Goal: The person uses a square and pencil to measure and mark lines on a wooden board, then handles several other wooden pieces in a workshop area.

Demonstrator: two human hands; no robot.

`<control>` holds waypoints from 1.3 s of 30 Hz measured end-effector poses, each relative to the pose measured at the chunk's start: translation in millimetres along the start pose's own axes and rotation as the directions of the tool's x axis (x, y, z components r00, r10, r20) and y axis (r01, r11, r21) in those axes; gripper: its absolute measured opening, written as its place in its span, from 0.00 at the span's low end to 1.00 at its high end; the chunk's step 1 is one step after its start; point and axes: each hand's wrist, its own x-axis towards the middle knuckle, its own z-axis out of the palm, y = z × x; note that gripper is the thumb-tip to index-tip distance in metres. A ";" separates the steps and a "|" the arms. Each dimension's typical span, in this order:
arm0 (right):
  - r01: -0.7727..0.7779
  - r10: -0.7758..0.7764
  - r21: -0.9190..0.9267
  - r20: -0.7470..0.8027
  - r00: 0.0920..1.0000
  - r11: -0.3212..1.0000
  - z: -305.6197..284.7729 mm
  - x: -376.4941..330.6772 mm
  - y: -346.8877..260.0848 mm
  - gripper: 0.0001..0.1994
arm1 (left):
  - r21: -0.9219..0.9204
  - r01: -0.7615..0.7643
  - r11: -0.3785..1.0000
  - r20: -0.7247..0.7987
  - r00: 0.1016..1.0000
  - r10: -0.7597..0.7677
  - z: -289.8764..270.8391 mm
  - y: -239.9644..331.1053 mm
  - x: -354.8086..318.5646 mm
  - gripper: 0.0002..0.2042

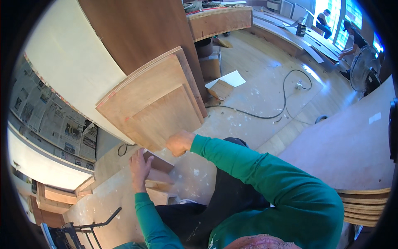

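My left hand grips the upper edge of a box-like wooden piece, its thumb and fingers on either side of a brown board. Just right of it, my right hand is closed in a fist above the piece; whatever it holds is hidden. Lighter wood shows below the brown board, between my left forearm and my dark-trousered leg. Beyond my hands, several plywood panels lean against a tall brown board.
A black cable snakes across the paint-spotted floor covering. Stacked curved boards stand at right below a large pale panel. A black metal frame is at lower left. Two people and a fan are far right.
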 end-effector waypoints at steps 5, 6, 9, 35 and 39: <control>0.000 0.000 0.001 0.022 1.000 1.000 0.4 -0.2 -2.9 0.14 | -0.033 0.026 0.999 0.032 0.999 -0.025 -2.3 0.1 -1.6 0.27; 0.000 0.000 -0.001 0.031 1.000 1.000 -1.1 -0.9 -3.8 0.15 | -0.038 0.026 0.999 0.028 0.999 -0.024 -2.9 0.4 -1.7 0.27; -0.016 0.015 0.014 0.017 1.000 1.000 2.7 1.5 -1.9 0.14 | -0.040 0.022 0.999 0.028 0.999 -0.021 -2.8 2.5 -0.3 0.27; -0.100 0.103 -0.023 0.174 0.979 0.995 -14.4 -10.9 -10.1 0.26 | -0.097 0.054 0.994 0.044 0.998 -0.050 -2.3 -4.2 -4.1 0.26; -0.071 0.078 -0.045 0.177 0.981 0.996 -7.9 -1.4 0.2 0.27 | -0.095 -0.026 0.995 -0.121 0.993 0.014 5.2 -11.3 -4.1 0.28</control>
